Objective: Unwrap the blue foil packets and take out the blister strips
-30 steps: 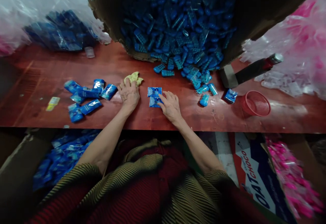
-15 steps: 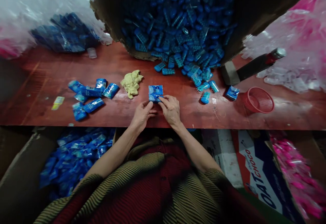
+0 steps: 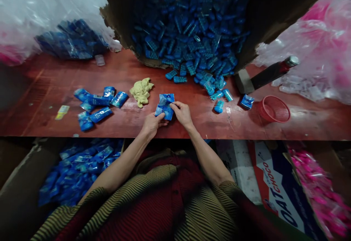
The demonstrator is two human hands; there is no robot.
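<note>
My left hand (image 3: 153, 125) pinches the lower left edge of a flat blue printed wrapper (image 3: 166, 112), thumb on top. At its right edge my right hand (image 3: 183, 115) grips the same wrapper between thumb and fingers. The wrapper is tilted just above the table. Behind it, partly covered, another flat blue wrapper (image 3: 168, 97) lies on the table. A crumpled yellow cloth (image 3: 142, 92) sits to the left of these, touched by neither hand. Farther left is a loose group of filled, shiny blue packets (image 3: 101, 114).
A torn carton (image 3: 116, 25) spills small blue capped containers (image 3: 189, 44) onto the red table (image 3: 131, 124). A hammer-like tool (image 3: 263, 78), a blue packet (image 3: 247, 101) and a red mesh basket (image 3: 275, 109) stand right. Clear plastic bags (image 3: 309, 51) flank the carton.
My left hand has let go of the yellow cloth and come to the wrapper's lower left edge. The front wrapper has been lifted and turned away from the one behind.
</note>
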